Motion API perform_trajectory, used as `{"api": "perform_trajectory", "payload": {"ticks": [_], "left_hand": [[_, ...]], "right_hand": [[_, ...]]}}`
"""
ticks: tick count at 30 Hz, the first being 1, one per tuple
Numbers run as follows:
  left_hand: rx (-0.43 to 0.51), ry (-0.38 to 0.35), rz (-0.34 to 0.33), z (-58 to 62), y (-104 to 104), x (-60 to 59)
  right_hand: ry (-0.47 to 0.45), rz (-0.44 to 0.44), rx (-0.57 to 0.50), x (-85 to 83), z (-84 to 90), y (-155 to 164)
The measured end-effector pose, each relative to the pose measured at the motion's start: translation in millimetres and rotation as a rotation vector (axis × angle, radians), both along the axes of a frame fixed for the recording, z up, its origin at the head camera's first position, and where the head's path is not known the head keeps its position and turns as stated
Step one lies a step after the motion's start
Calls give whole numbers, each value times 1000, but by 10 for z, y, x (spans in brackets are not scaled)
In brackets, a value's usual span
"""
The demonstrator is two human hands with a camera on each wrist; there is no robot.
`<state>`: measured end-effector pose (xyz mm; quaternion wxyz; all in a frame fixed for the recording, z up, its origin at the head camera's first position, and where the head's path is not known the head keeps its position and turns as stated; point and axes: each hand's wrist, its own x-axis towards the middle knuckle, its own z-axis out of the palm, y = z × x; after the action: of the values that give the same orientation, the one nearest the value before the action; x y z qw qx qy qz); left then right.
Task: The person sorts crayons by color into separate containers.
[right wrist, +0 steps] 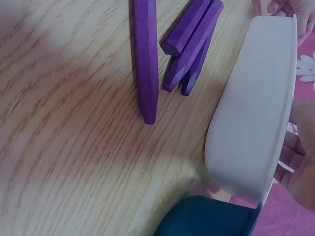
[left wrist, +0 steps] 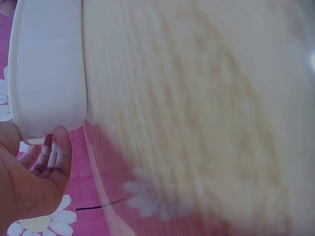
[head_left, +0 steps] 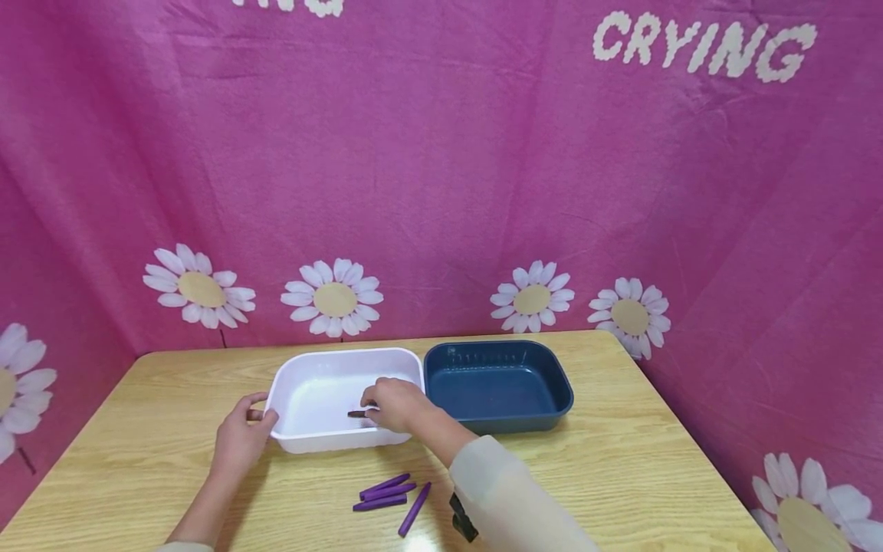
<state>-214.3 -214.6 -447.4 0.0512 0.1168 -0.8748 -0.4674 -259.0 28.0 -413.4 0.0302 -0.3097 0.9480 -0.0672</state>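
Note:
A white tray stands on the wooden table. My left hand grips its front left corner, thumb on the rim; the left wrist view shows the fingers against the tray's outer wall. Over the tray's inside, my right hand pinches a dark purple crayon, its tip pointing left. Three purple crayons lie bunched on the table in front of the tray, with one more beside them. The right wrist view shows that single crayon, the bunch and the tray wall.
A dark blue tray stands against the white tray's right side, and its corner shows in the right wrist view. A pink daisy-print cloth hangs close behind and to both sides of the table.

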Motion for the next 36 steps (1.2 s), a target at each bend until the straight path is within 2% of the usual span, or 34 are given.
{"api": "perform_trajectory", "payload": {"ticks": [12, 19, 23, 27, 36], "left_hand": [[-21, -1, 15, 1, 4, 3], [-24, -3, 6, 3, 0, 9], [-29, -6, 7, -14, -7, 13], [-30, -6, 1, -23, -10, 20], [-42, 5, 6, -37, -8, 6]], "right_hand": [[-47, -40, -45, -11, 39, 54], [-46, -24, -76, -45, 45, 93], [-101, -57, -159, -50, 47, 114], [-172, -107, -288, -45, 65, 145], [-188, -104, -409, -37, 123, 359]]}}
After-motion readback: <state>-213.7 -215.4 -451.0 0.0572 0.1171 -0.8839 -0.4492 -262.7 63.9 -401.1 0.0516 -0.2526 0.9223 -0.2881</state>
